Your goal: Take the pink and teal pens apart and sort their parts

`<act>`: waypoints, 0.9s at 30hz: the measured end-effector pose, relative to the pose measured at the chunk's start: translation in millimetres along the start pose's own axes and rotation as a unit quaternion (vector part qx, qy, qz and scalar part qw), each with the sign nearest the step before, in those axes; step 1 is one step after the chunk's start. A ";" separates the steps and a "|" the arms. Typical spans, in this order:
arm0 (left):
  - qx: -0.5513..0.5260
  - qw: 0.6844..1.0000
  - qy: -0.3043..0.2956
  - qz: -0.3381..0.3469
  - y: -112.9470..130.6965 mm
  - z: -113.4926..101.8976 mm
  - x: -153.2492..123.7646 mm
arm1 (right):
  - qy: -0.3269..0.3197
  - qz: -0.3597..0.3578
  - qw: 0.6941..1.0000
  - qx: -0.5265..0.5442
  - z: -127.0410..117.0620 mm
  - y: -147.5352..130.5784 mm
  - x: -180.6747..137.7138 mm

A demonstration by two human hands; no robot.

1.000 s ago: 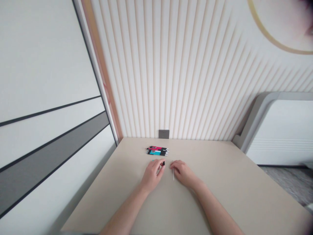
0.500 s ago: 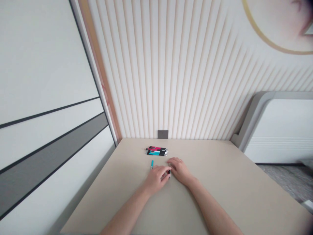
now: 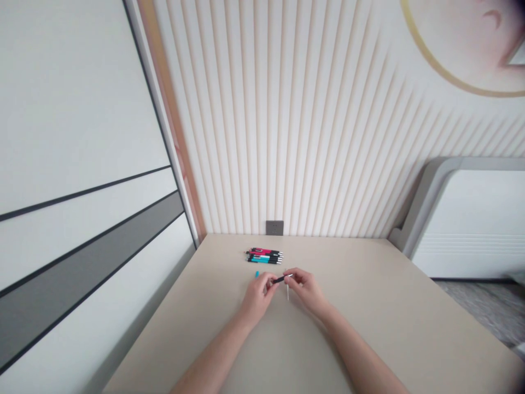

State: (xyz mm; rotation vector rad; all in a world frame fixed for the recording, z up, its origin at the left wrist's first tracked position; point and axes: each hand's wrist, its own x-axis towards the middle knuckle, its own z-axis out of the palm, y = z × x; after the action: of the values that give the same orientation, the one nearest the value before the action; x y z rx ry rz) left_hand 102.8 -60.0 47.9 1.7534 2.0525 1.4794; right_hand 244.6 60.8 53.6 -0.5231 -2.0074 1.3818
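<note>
Between my hands is a black pen part (image 3: 280, 279) with a silvery tip, tilted slightly up to the right. My left hand (image 3: 258, 295) pinches its dark end. The fingers of my right hand (image 3: 304, 289) are closed at its silvery tip. A thin white stick, like a pen refill (image 3: 287, 294), shows below my right fingertips; whether they touch it, I cannot tell. Just beyond my left hand, a bright blue piece like a pen barrel (image 3: 257, 273) is partly hidden by that hand.
A row of several pens (image 3: 264, 256), with red, blue, white and black parts, lies farther back on the beige table (image 3: 348, 328). Behind it are a ribbed wall (image 3: 287, 137) and a dark socket (image 3: 274, 227). A white cabinet (image 3: 82, 109) stands left, a headboard (image 3: 471, 219) right.
The black part has turned from pointing toward me to lying across between both hands. My right hand has come to its tip. The thin white stick now shows, and my left hand covers more of the blue piece.
</note>
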 end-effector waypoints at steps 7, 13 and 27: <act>-0.001 0.999 -0.031 0.025 -4.1 8.0 -3.0 | 0.009 0.011 0.998 0.066 -3.4 6.8 4.6; -0.003 1.000 -0.026 0.013 -5.9 8.4 -2.1 | 0.023 0.006 0.998 0.056 -2.6 6.3 4.2; 0.030 0.999 -0.040 0.012 0.1 2.6 -2.0 | 0.083 0.026 0.994 0.067 -11.3 8.9 9.2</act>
State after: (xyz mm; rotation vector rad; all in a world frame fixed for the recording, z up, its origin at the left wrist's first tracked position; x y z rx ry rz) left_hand 105.1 -60.0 45.6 1.8339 2.0653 1.3436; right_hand 245.6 77.6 50.6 -0.6125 -1.7668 1.4434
